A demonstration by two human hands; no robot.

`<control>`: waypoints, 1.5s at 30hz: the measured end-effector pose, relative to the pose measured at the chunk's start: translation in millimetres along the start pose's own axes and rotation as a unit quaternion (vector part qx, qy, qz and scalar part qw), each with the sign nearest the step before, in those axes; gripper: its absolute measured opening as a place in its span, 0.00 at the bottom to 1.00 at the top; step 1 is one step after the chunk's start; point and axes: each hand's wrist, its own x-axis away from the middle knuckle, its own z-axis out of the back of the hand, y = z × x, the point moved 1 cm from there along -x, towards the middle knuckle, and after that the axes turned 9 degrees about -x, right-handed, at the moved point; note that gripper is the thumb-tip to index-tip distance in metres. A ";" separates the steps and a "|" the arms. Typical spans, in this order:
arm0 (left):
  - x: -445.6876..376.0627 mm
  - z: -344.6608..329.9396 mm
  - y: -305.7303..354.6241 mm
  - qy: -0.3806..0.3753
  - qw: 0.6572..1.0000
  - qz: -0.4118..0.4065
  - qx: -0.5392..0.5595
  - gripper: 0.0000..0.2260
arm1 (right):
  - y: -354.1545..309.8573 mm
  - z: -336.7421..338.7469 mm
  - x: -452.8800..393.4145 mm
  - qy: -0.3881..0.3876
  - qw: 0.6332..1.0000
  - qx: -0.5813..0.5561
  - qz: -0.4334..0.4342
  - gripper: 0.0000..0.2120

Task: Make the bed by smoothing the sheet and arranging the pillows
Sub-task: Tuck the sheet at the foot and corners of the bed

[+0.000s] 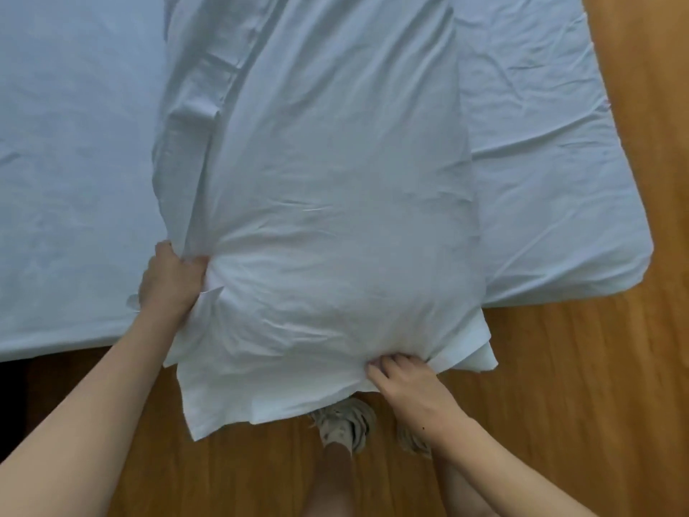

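Observation:
A large white pillow [320,203] in a wrinkled pillowcase fills the middle of the view, lengthwise away from me, its near end hanging past the bed's edge. My left hand [169,281] grips the pillow's left side near the near corner, fingers curled into the fabric. My right hand [404,382] pinches the case at the pillow's near right end, where a loose flap sticks out. The pale blue sheet [74,181] covers the mattress on both sides of the pillow and shows light creases, more on the right.
The bed's near edge runs across the view and its right corner [630,270] is rounded. Wooden floor [559,367] lies in front and to the right. My feet in light shoes [346,427] stand on the floor under the pillow's end.

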 end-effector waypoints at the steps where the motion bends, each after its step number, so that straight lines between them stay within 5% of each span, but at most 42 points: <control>1: 0.4 -0.6 -2.6 0.019 0.999 0.005 -0.030 0.25 | 0.8 0.0 4.7 -0.003 1.000 0.000 0.016 0.11; 4: 8.7 -6.0 -30.8 -0.043 0.983 0.000 -0.180 0.35 | 2.5 8.5 17.2 -0.009 0.998 -0.012 0.057 0.11; 6: 22.0 -13.2 -61.0 -0.128 0.977 0.033 -0.167 0.46 | 12.4 18.4 26.4 0.021 0.997 -0.025 0.072 0.10; 8: 43.2 -19.6 -89.0 -0.133 0.972 0.051 -0.185 0.47 | 28.8 30.0 36.1 0.072 0.993 -0.024 0.089 0.11; 11: 78.6 -36.5 -122.5 -0.004 0.980 0.063 -0.186 0.30 | 62.8 48.1 49.6 0.133 0.986 -0.030 0.093 0.17; 15: 160.4 -81.5 -122.2 0.154 0.979 0.096 -0.089 0.32 | 115.8 69.7 58.9 0.097 0.994 -0.007 0.056 0.28; 19: 234.3 -139.9 -57.2 0.237 0.945 -0.218 -0.051 0.19 | 137.5 74.5 58.3 0.036 0.999 -0.015 0.025 0.28; 23: 271.0 -193.5 20.5 0.146 0.880 -0.448 -0.052 0.20 | 141.3 74.2 45.4 0.026 0.999 -0.046 -0.014 0.17; 26: 270.6 -216.4 65.3 0.116 0.868 -0.471 -0.108 0.24 | 141.3 67.9 45.6 0.051 0.996 -0.064 -0.030 0.09; 30: 247.5 -218.5 85.1 0.190 0.875 -0.426 -0.127 0.17 | 128.7 55.0 75.2 0.129 0.965 -0.180 -0.138 0.05; 33: 247.3 -210.8 87.8 0.236 0.861 -0.440 -0.091 0.10 | 107.6 42.3 108.7 0.215 0.910 -0.255 -0.244 0.09; 37: 289.6 -196.7 69.9 0.193 0.839 -0.509 -0.022 0.16 | 80.3 26.1 150.3 0.285 0.866 -0.285 -0.297 0.13; 42: 312.3 -199.3 38.7 0.153 0.831 -0.533 -0.049 0.15 | 58.2 2.2 156.6 0.202 0.869 -0.244 -0.380 0.07; 45: 296.6 -227.1 10.4 0.024 0.836 -0.519 -0.174 0.11 | 70.0 -6.1 151.8 0.007 0.868 -0.184 -0.461 0.06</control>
